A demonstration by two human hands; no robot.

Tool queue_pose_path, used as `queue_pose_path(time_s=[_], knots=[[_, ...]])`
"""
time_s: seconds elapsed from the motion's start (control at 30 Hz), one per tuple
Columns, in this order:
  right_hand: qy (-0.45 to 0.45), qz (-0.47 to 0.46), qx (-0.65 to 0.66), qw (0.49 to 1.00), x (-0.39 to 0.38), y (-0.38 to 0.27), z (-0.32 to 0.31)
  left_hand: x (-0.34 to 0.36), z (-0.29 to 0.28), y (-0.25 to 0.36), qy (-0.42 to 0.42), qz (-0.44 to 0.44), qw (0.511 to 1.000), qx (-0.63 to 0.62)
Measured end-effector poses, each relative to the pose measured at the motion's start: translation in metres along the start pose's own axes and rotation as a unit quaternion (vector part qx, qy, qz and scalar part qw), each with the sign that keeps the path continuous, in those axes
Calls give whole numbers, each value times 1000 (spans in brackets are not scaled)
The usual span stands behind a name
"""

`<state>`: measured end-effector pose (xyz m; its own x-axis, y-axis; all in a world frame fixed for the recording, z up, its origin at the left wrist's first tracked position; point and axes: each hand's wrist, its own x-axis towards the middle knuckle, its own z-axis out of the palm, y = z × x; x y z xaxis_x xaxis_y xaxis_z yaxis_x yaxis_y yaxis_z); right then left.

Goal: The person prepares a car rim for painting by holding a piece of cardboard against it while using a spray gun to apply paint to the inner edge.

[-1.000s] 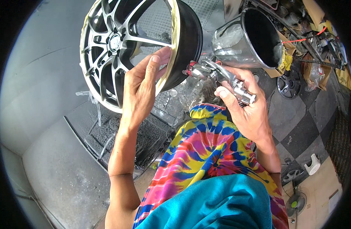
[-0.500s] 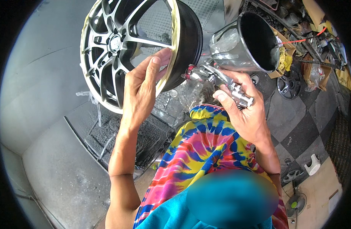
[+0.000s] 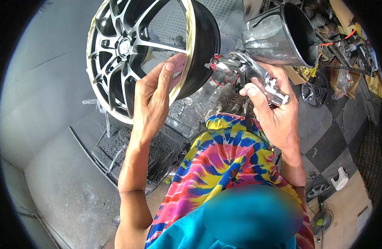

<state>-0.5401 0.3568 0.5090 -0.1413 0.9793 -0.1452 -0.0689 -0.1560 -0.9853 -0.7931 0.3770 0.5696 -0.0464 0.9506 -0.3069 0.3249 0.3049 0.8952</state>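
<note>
Right up close, just past that tie-dye garment (image 3: 218, 159), the tilt has my eye: the silver cup (image 3: 261, 38) on the spray gun (image 3: 259, 72) leans well over, its wide mouth facing off to the right. If there's liquid inside, and I can't see any from here, a further roll of the wrist could slop it over the rim. Next worry, a little farther forward: the red-ringed nozzle (image 3: 214, 62) looks just beside the dark barrel of the wheel (image 3: 124, 47), with the fingers of the left hand (image 3: 151, 95) near. A careless squeeze could put a burst on them, and a small swing could knock metal on metal.

Now the hands! The right hand (image 3: 278, 114) is wrapped round the spray gun, thumb along the near side, the other fingers mostly hidden; whether the trigger is drawn, I can't tell. The left hand is loosely half-spread at the wheel, fingers reaching to the masking tape (image 3: 191, 35) on its edge, thumb beside them. It looks like contact, but I can't tell if anything is gripped. The wheel sits ahead and to the left, and farther off, a dark spoked disc (image 3: 313, 92) lies on the chequered floor (image 3: 327, 144).
</note>
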Motion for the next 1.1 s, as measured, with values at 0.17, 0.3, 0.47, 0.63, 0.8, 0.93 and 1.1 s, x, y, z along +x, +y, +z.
queue_pose_path(time_s=[0.17,0.3,0.47,0.63,0.8,0.93,1.1], knots=[[19,7,19,1000,5,-8,-2,-1,1,2,0,0,1000,3],[31,4,5,1000,9,-9,-4,-1,1,1,-3,0,1000,3],[36,0,28,999,16,-14,-7,-2,1,0,-4,2,1000,2],[46,-27,16,998,25,-10,-8,-2,3,3,-4,-5,1000,-7],[64,-52,-12,997,34,-8,-10,2,4,3,-8,1,1000,-2],[69,-36,-13,997,35,-11,-13,7,9,4,2,8,1000,-5],[54,-27,-40,997,32,-8,-13,13,13,3,11,21,1000,-15]])
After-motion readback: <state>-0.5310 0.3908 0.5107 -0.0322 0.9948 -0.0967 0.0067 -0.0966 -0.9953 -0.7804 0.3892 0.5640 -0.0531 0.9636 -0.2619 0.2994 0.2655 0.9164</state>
